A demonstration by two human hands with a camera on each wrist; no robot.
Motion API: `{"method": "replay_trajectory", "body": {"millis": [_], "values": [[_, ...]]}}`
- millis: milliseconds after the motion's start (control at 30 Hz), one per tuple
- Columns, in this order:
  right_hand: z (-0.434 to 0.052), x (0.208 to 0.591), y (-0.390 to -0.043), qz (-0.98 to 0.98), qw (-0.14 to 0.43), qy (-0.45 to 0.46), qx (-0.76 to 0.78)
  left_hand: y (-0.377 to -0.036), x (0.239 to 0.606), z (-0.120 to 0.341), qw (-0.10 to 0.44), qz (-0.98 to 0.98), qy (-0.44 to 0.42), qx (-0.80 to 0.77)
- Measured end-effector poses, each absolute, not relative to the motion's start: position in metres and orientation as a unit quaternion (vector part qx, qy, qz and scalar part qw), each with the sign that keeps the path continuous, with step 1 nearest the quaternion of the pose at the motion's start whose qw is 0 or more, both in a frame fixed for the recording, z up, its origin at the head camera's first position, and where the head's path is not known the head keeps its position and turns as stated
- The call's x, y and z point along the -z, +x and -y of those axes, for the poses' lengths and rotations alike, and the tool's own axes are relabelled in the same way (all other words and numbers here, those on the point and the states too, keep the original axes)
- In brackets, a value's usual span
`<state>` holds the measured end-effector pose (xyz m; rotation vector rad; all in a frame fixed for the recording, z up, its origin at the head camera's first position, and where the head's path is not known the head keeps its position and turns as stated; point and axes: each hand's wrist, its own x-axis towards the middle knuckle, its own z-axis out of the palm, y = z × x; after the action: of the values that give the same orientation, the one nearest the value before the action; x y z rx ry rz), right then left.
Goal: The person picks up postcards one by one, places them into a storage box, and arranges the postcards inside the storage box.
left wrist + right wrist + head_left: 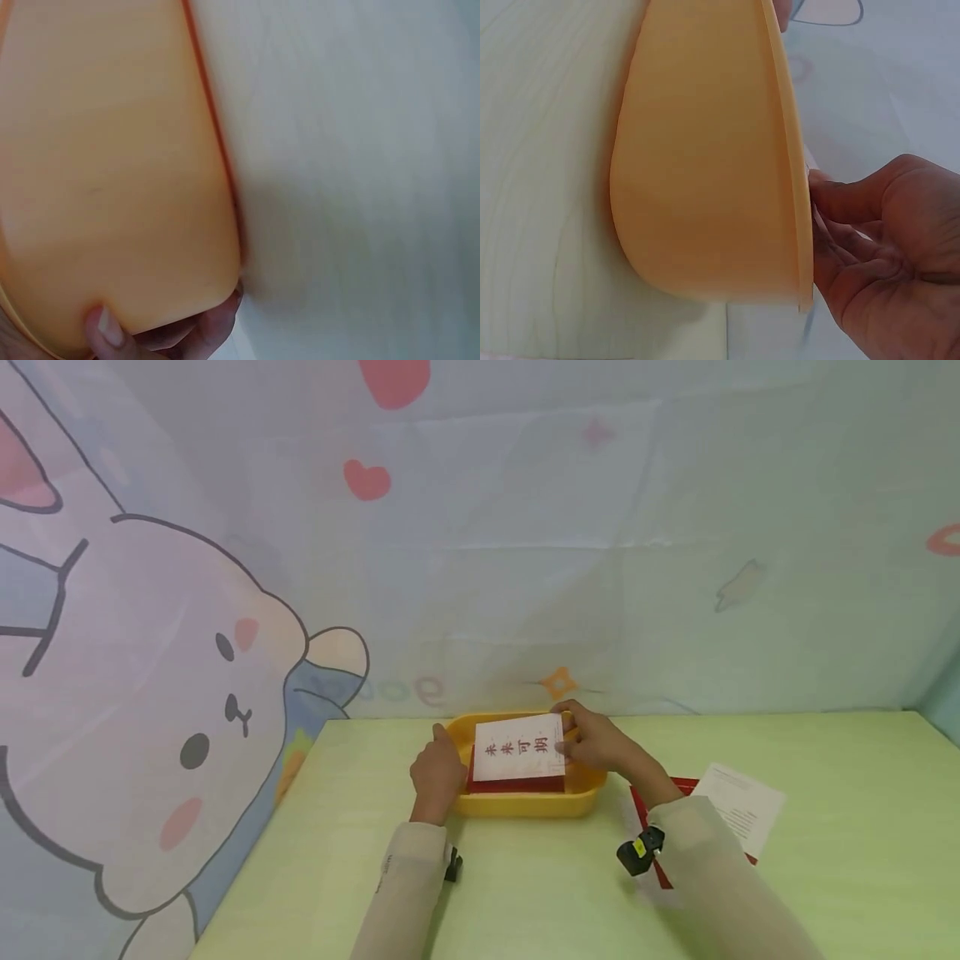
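A yellow plastic basin (521,807) sits at the table's far edge. My left hand (437,772) grips its left end; in the left wrist view the thumb (109,330) presses the basin wall and the other fingers curl at its end. My right hand (600,745) pinches the right edge of a white card (506,760) printed with red Chinese characters, held over the basin. Below that card a red card or envelope (517,785) shows in the basin. In the right wrist view the basin wall (712,165) hides most of the card.
Right of the basin, under and beside my right forearm, lie a white printed sheet (738,806) and red cards or envelopes (663,877), partly hidden by the sleeve. Behind the pale green table (525,893) hangs a cartoon-printed cloth (540,568).
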<state>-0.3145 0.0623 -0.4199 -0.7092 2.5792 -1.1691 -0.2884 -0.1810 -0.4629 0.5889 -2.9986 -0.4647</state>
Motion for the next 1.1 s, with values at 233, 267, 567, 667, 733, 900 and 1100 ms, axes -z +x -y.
{"method": "replay_trajectory", "body": {"millis": [233,267,567,667,733,900,1100], "values": [[-0.056,0.422,-0.315,-0.871,0.121,-0.244,0.409,-0.289,0.464,0.181,0.032,0.972,0.181,0.148],[-0.054,0.423,-0.315,-0.872,0.121,-0.244,0.408,-0.290,0.464,0.181,0.031,0.972,0.181,0.148],[-0.043,0.433,-0.320,-0.898,0.091,-0.234,0.360,-0.289,0.466,0.182,0.042,0.971,0.179,0.153],[-0.039,0.435,-0.322,-0.918,0.078,-0.218,0.323,-0.288,0.466,0.181,0.048,0.971,0.175,0.157],[-0.036,0.435,-0.322,-0.926,0.073,-0.211,0.305,-0.287,0.465,0.181,0.049,0.971,0.174,0.159],[-0.031,0.436,-0.322,-0.937,0.071,-0.196,0.280,-0.287,0.465,0.181,0.047,0.970,0.180,0.158],[-0.028,0.441,-0.318,-0.949,0.085,-0.162,0.257,-0.287,0.466,0.179,0.055,0.970,0.175,0.159]]}}
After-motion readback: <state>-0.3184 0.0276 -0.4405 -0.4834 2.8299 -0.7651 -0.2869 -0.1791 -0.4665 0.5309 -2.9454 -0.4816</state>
